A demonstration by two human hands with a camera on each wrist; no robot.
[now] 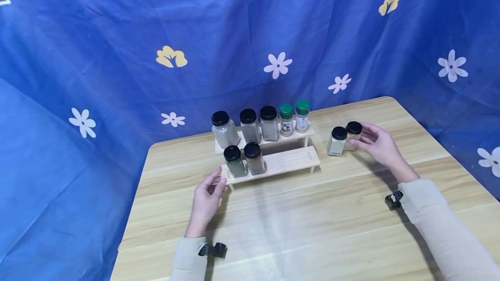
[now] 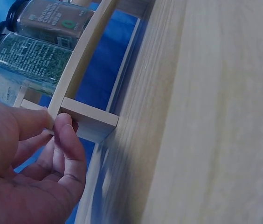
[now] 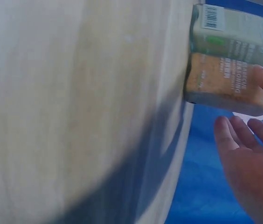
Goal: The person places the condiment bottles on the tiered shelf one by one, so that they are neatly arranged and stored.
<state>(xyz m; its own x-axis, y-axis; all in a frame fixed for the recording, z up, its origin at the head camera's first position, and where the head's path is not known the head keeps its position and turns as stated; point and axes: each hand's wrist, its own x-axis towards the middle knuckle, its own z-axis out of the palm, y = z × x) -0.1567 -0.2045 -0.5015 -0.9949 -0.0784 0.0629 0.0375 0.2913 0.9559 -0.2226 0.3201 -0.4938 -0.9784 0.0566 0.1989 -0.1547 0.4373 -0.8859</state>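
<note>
In the left wrist view, my left hand [image 1: 208,196] pinches the left end of the front step of a wooden rack [image 2: 87,56] between thumb and fingers. On that step stand a jar of green herbs [image 1: 236,166] and a brown ground-spice jar [image 1: 255,165], both black-lidded. Over at the right, my right hand [image 1: 378,145] is at an orange-brown seasoning jar [image 3: 220,81]. Its thumb overlaps the jar, while the other fingers are spread a little apart from it. A pale powder jar [image 1: 336,144] stands upright right beside that jar on the table.
On the rack's back step [image 1: 289,139] stand several jars: a large black-lidded jar [image 1: 226,133] at the left, more black-lidded ones, and two green-capped bottles [image 1: 286,125] at the right. A small pale piece [image 1: 309,155] lies on the front step. Blue curtain [image 1: 218,34] hangs behind the table [image 1: 281,224].
</note>
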